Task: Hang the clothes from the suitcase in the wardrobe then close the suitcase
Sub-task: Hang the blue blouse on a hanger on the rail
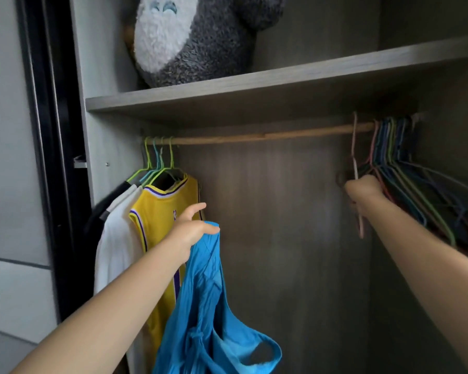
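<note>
You are fetching a hanger: your right hand (pixel 361 188) grips the pink hanger (pixel 355 147) on the rail (pixel 254 136), your left hand (pixel 192 228) pinches the blue top (pixel 208 306); unhook next.

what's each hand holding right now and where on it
Left hand pinches the blue garment at its top edge. Right hand grips a pink hanger low on its neck.

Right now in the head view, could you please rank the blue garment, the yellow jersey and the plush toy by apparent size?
1. blue garment, though nearness inflates it
2. plush toy, cropped at top, roughly like the jersey
3. yellow jersey, partly hidden
</note>
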Demonstrator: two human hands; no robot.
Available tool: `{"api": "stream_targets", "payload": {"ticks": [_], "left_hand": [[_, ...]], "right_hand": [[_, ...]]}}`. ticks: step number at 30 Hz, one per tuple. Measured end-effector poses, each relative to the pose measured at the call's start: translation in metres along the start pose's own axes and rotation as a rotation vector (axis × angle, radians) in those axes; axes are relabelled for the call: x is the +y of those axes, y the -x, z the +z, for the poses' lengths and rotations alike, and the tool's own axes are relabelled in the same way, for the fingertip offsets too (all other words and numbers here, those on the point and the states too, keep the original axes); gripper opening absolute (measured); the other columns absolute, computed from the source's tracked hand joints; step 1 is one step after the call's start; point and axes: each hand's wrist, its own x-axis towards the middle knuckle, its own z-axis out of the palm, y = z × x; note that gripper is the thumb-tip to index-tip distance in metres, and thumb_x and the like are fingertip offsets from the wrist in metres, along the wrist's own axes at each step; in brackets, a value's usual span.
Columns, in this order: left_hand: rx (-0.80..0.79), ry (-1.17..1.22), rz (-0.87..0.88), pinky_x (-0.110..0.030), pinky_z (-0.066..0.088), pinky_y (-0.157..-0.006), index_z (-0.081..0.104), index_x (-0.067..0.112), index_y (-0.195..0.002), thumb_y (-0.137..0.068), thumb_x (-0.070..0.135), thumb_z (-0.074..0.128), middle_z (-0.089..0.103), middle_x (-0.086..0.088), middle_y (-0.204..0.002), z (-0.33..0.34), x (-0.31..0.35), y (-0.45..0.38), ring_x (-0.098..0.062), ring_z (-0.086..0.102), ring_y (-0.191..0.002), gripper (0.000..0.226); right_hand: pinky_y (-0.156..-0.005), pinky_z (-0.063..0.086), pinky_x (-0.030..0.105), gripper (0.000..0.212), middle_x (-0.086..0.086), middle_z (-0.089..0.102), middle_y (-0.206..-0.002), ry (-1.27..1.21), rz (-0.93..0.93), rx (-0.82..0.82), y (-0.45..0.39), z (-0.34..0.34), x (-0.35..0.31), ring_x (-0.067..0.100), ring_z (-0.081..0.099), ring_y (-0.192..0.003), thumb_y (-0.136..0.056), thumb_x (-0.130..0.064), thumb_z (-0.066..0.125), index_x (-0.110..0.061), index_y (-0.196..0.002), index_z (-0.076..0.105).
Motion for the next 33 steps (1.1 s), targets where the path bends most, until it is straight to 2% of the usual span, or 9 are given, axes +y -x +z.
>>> {"api": "stream_targets", "payload": {"ticks": [3,5,8,13,19,22,25,31,33], "left_hand": [[0.045,0.011,-0.012,-0.037,0.051,-0.07,0.046,0.023,-0.131,-0.08,-0.009,0.06,0.044,-0.004,-0.112,-0.005,0.001,-0.009,-0.031,0.058,-0.089,0.062],[0.076,0.013,-0.035,-0.042,0.051,-0.079,0.047,0.022,-0.13,-0.08,-0.008,0.06,0.051,-0.012,-0.118,-0.008,-0.003,-0.014,-0.037,0.058,-0.099,0.06],[0.1,-0.002,-0.067,-0.041,0.051,-0.077,0.047,0.02,-0.13,-0.08,-0.007,0.06,0.055,-0.017,-0.119,-0.009,-0.01,-0.018,-0.038,0.058,-0.1,0.058],[0.108,0.008,-0.068,-0.037,0.049,-0.066,0.047,0.019,-0.131,-0.082,-0.008,0.059,0.056,-0.021,-0.117,-0.01,-0.018,-0.019,-0.033,0.059,-0.08,0.058],[0.156,0.053,-0.071,-0.035,0.045,-0.057,0.041,0.023,-0.135,-0.088,-0.01,0.048,0.056,-0.016,-0.106,-0.023,-0.02,-0.01,-0.025,0.056,-0.071,0.058],[0.162,0.026,-0.066,-0.032,0.044,-0.055,0.035,0.028,-0.138,-0.09,-0.011,0.043,0.048,-0.018,-0.131,-0.032,-0.017,-0.006,-0.025,0.057,-0.081,0.062],[0.154,0.002,-0.091,-0.031,0.045,-0.058,0.031,0.034,-0.139,-0.091,-0.01,0.04,0.032,-0.015,-0.146,-0.037,-0.015,0.001,-0.026,0.055,-0.093,0.066],[0.187,-0.038,-0.043,-0.032,0.046,-0.064,0.023,0.034,-0.143,-0.09,-0.013,0.041,0.021,-0.01,-0.152,-0.053,-0.024,0.012,-0.02,0.056,-0.08,0.073],[0.182,-0.021,-0.038,-0.027,0.05,-0.056,0.022,0.035,-0.143,-0.09,-0.013,0.04,0.023,-0.01,-0.152,-0.061,-0.026,0.015,-0.026,0.058,-0.091,0.074]], "right_hand": [[-0.054,0.041,0.031,0.028,0.017,0.049,-0.083,-0.181,-0.011,-0.035,-0.005,0.005,-0.004,0.025,0.046,-0.06,-0.089,0.001,0.042,0.007,-0.113,0.053],[-0.047,0.039,0.024,0.013,0.011,0.047,-0.073,-0.306,0.008,-0.109,0.001,0.009,-0.002,0.019,0.041,-0.056,-0.09,-0.002,0.044,-0.003,-0.093,0.057],[-0.029,0.022,0.009,0.031,0.003,0.031,-0.056,-0.464,-0.002,-0.201,0.021,0.021,0.015,0.011,0.033,-0.039,-0.091,-0.008,0.049,-0.017,-0.064,0.037],[-0.03,0.016,0.006,0.041,-0.003,0.023,-0.025,-0.731,0.024,-0.294,0.07,0.054,0.067,0.005,0.022,-0.018,-0.091,0.0,0.047,-0.013,-0.057,0.028],[-0.027,0.025,0.009,0.031,-0.004,0.035,-0.032,-0.745,0.171,-0.306,0.092,0.085,0.11,0.001,0.029,-0.021,-0.091,-0.008,0.053,-0.012,-0.063,0.041],[-0.03,0.017,0.005,0.027,-0.009,0.021,-0.03,-0.77,0.29,-0.321,0.089,0.094,0.107,0.001,0.019,-0.02,-0.095,-0.028,0.048,-0.021,-0.069,0.043],[-0.031,0.015,0.003,0.04,-0.007,0.022,-0.029,-0.643,0.34,-0.503,0.087,0.095,0.093,0.001,0.018,-0.02,-0.097,-0.043,0.031,-0.017,-0.071,0.046],[-0.031,0.012,0.005,0.05,-0.004,0.027,-0.029,-0.832,0.074,-0.728,0.092,0.086,0.04,0.0,0.017,-0.022,-0.1,-0.035,0.023,-0.008,-0.067,0.048],[-0.034,0.013,0.003,0.055,-0.009,0.026,-0.03,-0.922,0.008,-0.742,0.09,0.082,0.021,0.002,0.017,-0.022,-0.101,-0.032,0.024,-0.011,-0.056,0.049]]}}
